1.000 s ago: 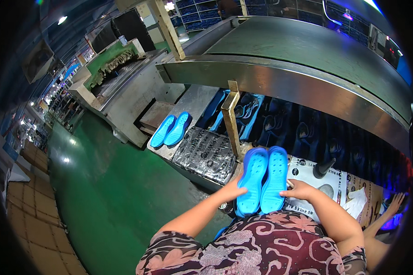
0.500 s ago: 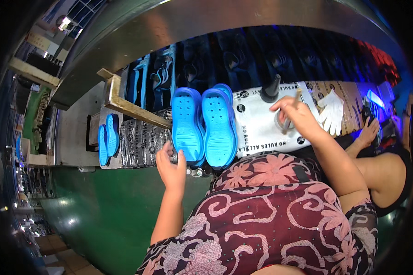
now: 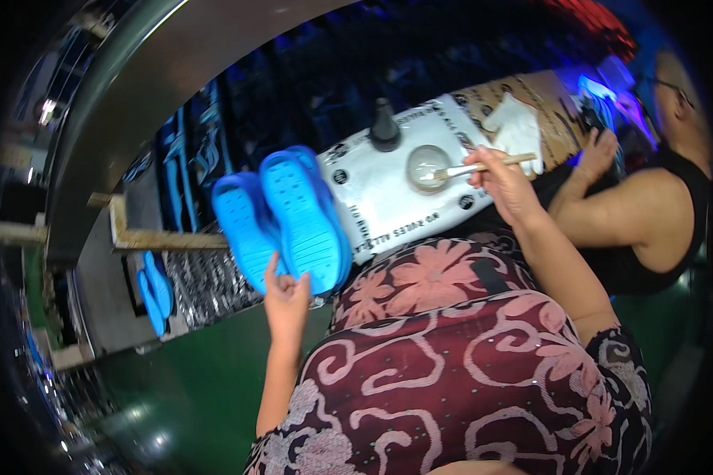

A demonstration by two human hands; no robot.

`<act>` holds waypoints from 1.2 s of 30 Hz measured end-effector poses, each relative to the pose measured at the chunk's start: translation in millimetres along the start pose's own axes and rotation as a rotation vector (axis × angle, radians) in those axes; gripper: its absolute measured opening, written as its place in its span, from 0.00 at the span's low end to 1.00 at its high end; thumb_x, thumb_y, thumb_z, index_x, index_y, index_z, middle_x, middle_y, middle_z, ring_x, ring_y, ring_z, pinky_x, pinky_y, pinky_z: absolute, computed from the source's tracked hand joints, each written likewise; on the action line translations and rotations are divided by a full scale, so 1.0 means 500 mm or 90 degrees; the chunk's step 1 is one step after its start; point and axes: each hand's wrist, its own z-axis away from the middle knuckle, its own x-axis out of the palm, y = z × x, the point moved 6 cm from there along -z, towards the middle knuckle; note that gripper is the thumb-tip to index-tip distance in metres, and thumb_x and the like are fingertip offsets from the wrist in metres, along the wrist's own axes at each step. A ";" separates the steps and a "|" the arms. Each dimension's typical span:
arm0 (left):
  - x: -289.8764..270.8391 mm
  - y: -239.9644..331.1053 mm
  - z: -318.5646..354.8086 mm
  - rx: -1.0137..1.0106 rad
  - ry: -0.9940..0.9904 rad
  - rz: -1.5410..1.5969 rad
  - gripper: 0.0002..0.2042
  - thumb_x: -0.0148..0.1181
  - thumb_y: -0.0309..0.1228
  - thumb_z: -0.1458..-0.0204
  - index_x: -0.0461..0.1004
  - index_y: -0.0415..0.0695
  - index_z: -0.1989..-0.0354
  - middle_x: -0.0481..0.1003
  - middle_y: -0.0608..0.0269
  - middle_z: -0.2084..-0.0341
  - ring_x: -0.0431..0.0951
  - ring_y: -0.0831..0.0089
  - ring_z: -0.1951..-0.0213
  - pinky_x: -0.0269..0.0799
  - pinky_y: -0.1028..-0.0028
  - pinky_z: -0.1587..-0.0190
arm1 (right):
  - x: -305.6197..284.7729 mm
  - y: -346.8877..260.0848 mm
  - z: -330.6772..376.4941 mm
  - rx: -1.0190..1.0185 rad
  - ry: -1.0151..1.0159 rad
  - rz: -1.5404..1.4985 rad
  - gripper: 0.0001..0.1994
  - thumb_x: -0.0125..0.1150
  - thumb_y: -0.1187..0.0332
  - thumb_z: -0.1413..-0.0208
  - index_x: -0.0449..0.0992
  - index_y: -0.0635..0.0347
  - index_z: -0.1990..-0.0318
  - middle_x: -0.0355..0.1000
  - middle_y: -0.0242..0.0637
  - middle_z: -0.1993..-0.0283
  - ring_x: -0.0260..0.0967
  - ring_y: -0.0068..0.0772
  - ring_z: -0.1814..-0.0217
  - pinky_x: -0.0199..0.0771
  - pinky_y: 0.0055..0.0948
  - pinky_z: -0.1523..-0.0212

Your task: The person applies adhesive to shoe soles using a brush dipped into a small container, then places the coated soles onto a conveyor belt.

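Note:
My right hand (image 3: pixel 505 186) is closed around a thin-handled brush (image 3: pixel 461 170), whose bristles reach the round, clear dish (image 3: pixel 425 165). The dish sits on a white printed plastic sheet (image 3: pixel 388 210). Left of the sheet stand bright blue shoe soles (image 3: pixel 305 222), side by side in stacks, with small holes toward the far end and ridges toward the near end. At the near end of these soles is my left hand (image 3: pixel 286 299), index finger and thumb apart and nothing gripped. Whether it touches a sole I cannot tell.
A black cone-shaped bottle (image 3: pixel 384 129) stands beyond the dish. A white glove (image 3: pixel 519 133) lies on brown cardboard (image 3: pixel 547 103). Another pair of blue soles (image 3: pixel 155 293) rests at the left, past a wooden bar (image 3: pixel 162 239). A co-worker (image 3: pixel 650 206) sits close on my right.
The view has turned, shifting the table contents. My right hand has tilted the brush from nearly upright to nearly level at the dish. My left hand is closer to the soles' near end.

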 end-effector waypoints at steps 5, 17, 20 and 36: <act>0.001 0.067 -0.010 -0.119 -0.167 0.380 0.18 0.51 0.29 0.52 0.69 0.40 0.51 0.75 0.68 0.74 0.67 0.85 0.84 0.55 0.86 0.88 | -0.008 -0.018 -0.006 -0.024 0.007 0.081 0.16 0.53 0.58 0.40 0.77 0.63 0.65 0.67 0.29 0.77 0.62 0.19 0.72 0.61 0.18 0.66; 0.082 0.154 0.022 -0.075 -0.297 0.356 0.28 0.59 0.28 0.55 0.56 0.35 0.45 0.72 0.52 0.63 0.75 0.68 0.75 0.74 0.72 0.76 | 0.064 -0.005 -0.083 -0.345 -0.033 0.610 0.13 0.62 0.61 0.49 0.79 0.61 0.76 0.74 0.40 0.77 0.71 0.37 0.74 0.69 0.31 0.68; 0.088 0.152 0.015 -0.105 -0.238 0.436 0.28 0.58 0.27 0.54 0.54 0.37 0.44 0.72 0.51 0.64 0.75 0.68 0.77 0.75 0.73 0.77 | 0.070 -0.005 -0.083 -0.370 -0.035 0.643 0.13 0.62 0.61 0.48 0.79 0.60 0.77 0.74 0.40 0.77 0.70 0.38 0.74 0.69 0.32 0.65; 0.127 0.241 -0.025 0.144 -0.106 0.313 0.26 0.49 0.22 0.47 0.47 0.37 0.41 0.68 0.48 0.55 0.76 0.66 0.66 0.77 0.72 0.73 | 0.026 -0.065 -0.040 -0.164 0.062 0.339 0.15 0.56 0.59 0.41 0.80 0.62 0.69 0.70 0.31 0.77 0.64 0.20 0.74 0.63 0.20 0.71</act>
